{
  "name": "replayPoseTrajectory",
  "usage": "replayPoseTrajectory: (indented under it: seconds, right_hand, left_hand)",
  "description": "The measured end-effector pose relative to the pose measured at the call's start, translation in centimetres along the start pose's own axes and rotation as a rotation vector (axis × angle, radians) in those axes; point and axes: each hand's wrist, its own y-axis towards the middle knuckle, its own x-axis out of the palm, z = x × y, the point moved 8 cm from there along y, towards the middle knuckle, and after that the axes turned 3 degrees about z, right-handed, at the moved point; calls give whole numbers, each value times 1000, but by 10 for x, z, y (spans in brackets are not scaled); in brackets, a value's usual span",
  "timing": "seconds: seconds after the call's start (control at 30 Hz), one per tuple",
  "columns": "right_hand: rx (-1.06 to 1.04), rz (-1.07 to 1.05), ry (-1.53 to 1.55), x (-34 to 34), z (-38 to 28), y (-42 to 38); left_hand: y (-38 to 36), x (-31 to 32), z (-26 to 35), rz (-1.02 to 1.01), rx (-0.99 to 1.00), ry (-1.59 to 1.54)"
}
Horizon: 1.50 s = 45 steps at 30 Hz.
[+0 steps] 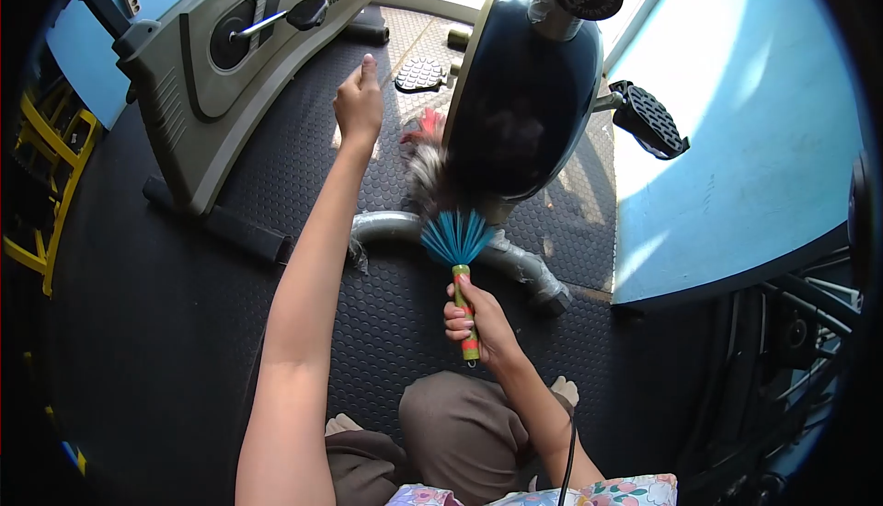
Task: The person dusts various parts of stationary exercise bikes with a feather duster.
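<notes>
My right hand (pixel 478 324) is wrapped round the green and red handle of a feather duster (pixel 463 239). Its teal collar fans out above the grip, and grey, white and red feathers reach up beside the lower left of a dark exercise bike body (pixel 524 92). Part of the feathers is hidden behind that body. My left hand (pixel 359 101) is raised to the left of the bike, fingers curled into a fist with the thumb on top; nothing shows in it. Close to it is the bike's left pedal (pixel 420 74).
A second, beige exercise bike (pixel 212 55) stands on the left. The dark bike's curved silver foot (pixel 395 224) crosses the black studded mat (pixel 395 322). Its right pedal (pixel 651 120) sticks out toward a light blue wall (pixel 736 138). A yellow rack (pixel 51 202) is at the far left.
</notes>
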Motion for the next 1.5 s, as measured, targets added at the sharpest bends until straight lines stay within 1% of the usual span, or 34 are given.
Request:
replayPoseTrajectory:
  seconds: [0.07, 0.13, 0.2, 0.27, 0.3, 0.33, 0.4, 0.43, 0.47, 0.53, 0.6, 0.63, 0.67, 0.73, 0.8, 0.87, 0.93, 0.97, 1.0, 1.03, 1.07, 1.13, 1.2, 1.23, 1.27, 1.33, 1.37, 1.4, 1.47, 1.5]
  right_hand:
    - [-103, -15, 34, 43, 7, -8]
    - [-250, -6, 8, 74, 9, -18]
    - [-276, 3, 16, 88, 24, -17]
    - [-217, 43, 192, 95, 46, -9]
    - [-203, 46, 253, 95, 55, 1]
    - [-205, 58, 238, 103, 59, 9]
    - [-277, 64, 315, 126, 54, 26]
    - [-360, 50, 287, 143, 46, 30]
    - [-362, 58, 272, 159, 43, 36]
    - [-561, 29, 285, 182, 25, 40]
    - [-580, 41, 278, 183, 30, 54]
    - [-549, 74, 264, 175, 39, 66]
    - [-520, 106, 254, 166, 46, 78]
    - [-510, 136, 261, 162, 45, 90]
    - [-637, 104, 181, 177, 24, 93]
    - [-698, 94, 188, 191, 4, 101]
    - [-724, 91, 210, 197, -9, 113]
    - [-723, 95, 212, 194, -12, 118]
    - [-665, 149, 222, 184, -9, 124]
    - [-611, 195, 227, 179, -9, 131]
    - [-617, 192, 213, 182, -20, 134]
    - [-577, 224, 273, 185, -38, 137]
    - [-653, 171, 265, 206, -66, 138]
    - [-715, 169, 242, 212, -79, 139]
    - [-772, 164, 219, 217, -89, 140]
    - [-792, 183, 205, 212, -95, 144]
    - [-811, 199, 193, 206, -97, 144]
    - [-804, 205, 196, 201, -95, 145]
    - [-622, 290, 108, 185, -77, 149]
    - [-550, 316, 143, 176, -72, 152]
  left_hand:
    - [-3, -18, -27, 63, -176, 28]
    - [-8, -17, -69, 77, -219, -2]
    - [-24, -12, -97, -51, -225, 19]
    - [-44, -1, -114, -210, -184, -56]
    - [-56, 6, -120, -338, -199, -64]
    - [-68, 10, -119, -466, -211, -76]
    - [-84, 22, -130, -565, -166, -198]
    - [-91, 28, -138, -616, -120, -271]
    - [-96, 19, -127, -666, -149, -232]
    - [-106, 28, -137, -773, -215, -367]
    - [-113, 34, -144, -866, -237, -296]
    - [-115, 43, -151, -883, -207, -299]
    - [-115, 42, -151, -875, -183, -413]
    - [-107, 49, -151, -871, -72, -456]
    - [-112, 58, -155, -1082, -264, -295]
    - [-113, 55, -147, -1034, -134, -299]
    - [-115, 57, -142, -1115, -131, -362]
    - [-110, 56, -141, -1131, -122, -290]
    - [-107, 56, -140, -1150, -111, -220]
    - [-106, 61, -154, -1107, -162, -85]
    - [-101, 66, -163, -1035, -109, 48]
    - [-88, 65, -169, -860, -93, 91]
    - [-89, 67, -188, -796, -68, 135]
    - [-94, 70, -198, -836, 22, 232]
    - [-97, 69, -209, -839, 18, 227]
    - [-99, 61, -220, -829, 138, 344]
    - [-105, 60, -225, -926, 190, 402]
    - [-102, 57, -231, -932, 183, 406]
    - [-91, 41, -239, -847, 116, 455]
    - [-82, 36, -241, -838, 108, 462]
